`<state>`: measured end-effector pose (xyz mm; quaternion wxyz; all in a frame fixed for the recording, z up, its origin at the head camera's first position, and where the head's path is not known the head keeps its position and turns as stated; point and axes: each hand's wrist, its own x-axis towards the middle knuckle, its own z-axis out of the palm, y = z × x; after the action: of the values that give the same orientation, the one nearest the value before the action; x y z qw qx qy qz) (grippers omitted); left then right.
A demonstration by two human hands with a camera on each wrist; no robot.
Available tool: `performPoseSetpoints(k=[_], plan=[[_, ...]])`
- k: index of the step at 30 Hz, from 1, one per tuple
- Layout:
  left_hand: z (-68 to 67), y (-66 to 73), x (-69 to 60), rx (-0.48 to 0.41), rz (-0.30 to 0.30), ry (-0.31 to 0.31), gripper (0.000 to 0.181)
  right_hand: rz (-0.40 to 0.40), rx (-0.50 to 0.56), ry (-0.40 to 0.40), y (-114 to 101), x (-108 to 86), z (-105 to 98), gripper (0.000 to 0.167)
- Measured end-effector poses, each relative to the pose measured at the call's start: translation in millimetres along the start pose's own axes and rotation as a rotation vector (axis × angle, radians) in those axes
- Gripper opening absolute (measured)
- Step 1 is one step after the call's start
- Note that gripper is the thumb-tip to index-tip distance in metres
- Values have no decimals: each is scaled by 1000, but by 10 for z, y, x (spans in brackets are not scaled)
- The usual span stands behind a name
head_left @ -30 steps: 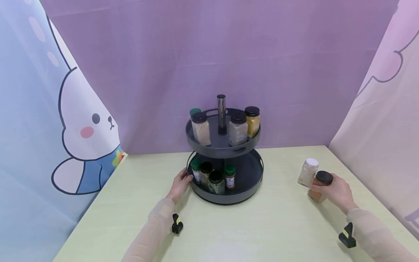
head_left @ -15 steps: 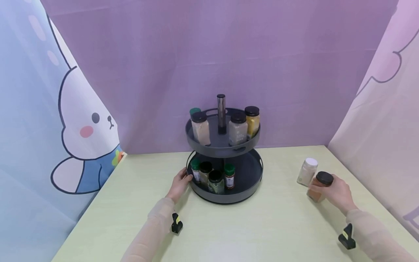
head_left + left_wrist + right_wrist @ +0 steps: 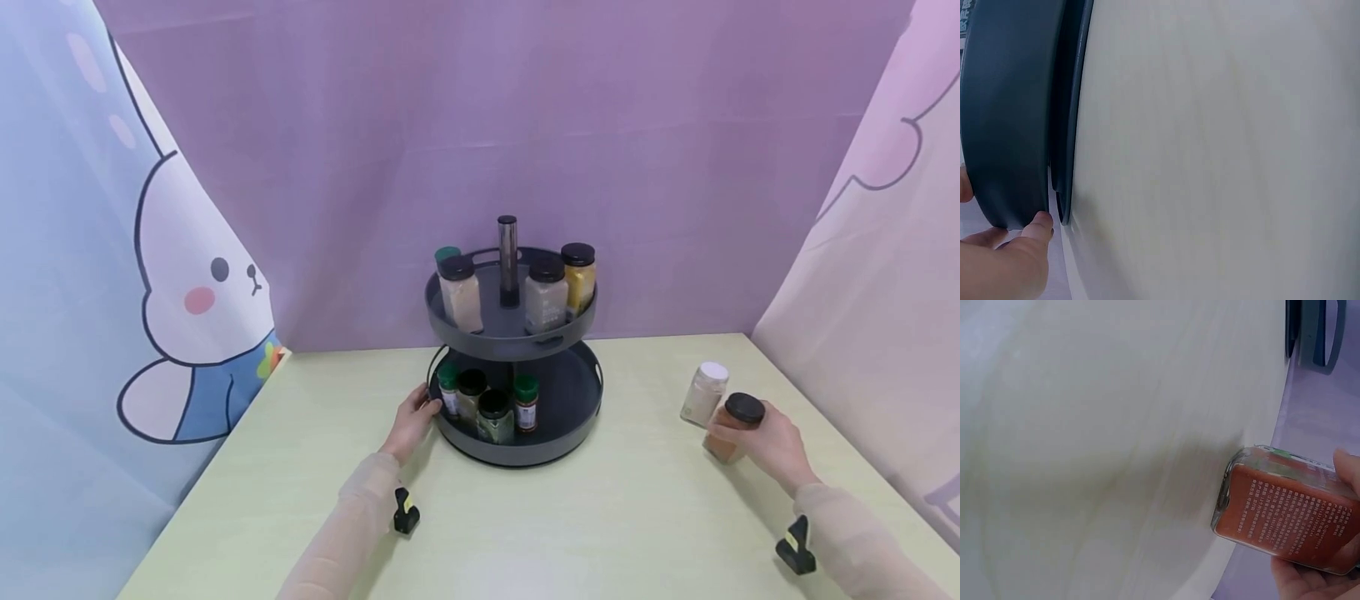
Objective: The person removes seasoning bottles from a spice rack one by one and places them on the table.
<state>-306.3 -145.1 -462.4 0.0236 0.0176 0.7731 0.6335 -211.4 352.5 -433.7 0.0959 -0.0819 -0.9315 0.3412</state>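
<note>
Clamped by the thumb and fingers of the right hand (image 3: 772,446), the red jar (image 3: 1285,515) is held at four o'clock in the head view, lid up; whether its base touches the table (image 3: 585,521) cannot be told. The lower tray (image 3: 517,456) is gripped at its nine-o'clock rim by the left hand (image 3: 408,425).

Just beside the red jar, at eleven o'clock, a white-lidded jar (image 3: 703,398) is stood upright. On the lower tray, a small jar (image 3: 449,402), an olive jar (image 3: 467,408) and a green jar (image 3: 495,428) are crowded from nine round to seven, and a labelled jar (image 3: 527,415) is placed toward six. Its back is hidden by the upper tray (image 3: 510,349), where a pale jar (image 3: 462,307) is set toward nine and a grey jar (image 3: 546,307) and a yellow jar (image 3: 580,287) toward three.

The left forearm is angled toward one o'clock, the right between ten and eleven; both are covered by pale sleeves (image 3: 337,533).

The pale, faintly grained table is backed at twelve by purple cloth (image 3: 480,125) and flanked at nine by a printed rabbit (image 3: 195,258).
</note>
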Motion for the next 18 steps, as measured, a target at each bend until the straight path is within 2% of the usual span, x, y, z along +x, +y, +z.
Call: performPoseSetpoints(k=[7, 15, 18], plan=[[-3, -1, 0, -1, -8, 2, 56, -10, -4, -49, 10, 26, -16, 65], [-4, -14, 6, 8, -18, 1, 56, 21, 32, -93, 20, 30, -31, 65], [-2, -8, 3, 12, -4, -5, 56, 27, 50, -99, 16, 31, -41, 67]])
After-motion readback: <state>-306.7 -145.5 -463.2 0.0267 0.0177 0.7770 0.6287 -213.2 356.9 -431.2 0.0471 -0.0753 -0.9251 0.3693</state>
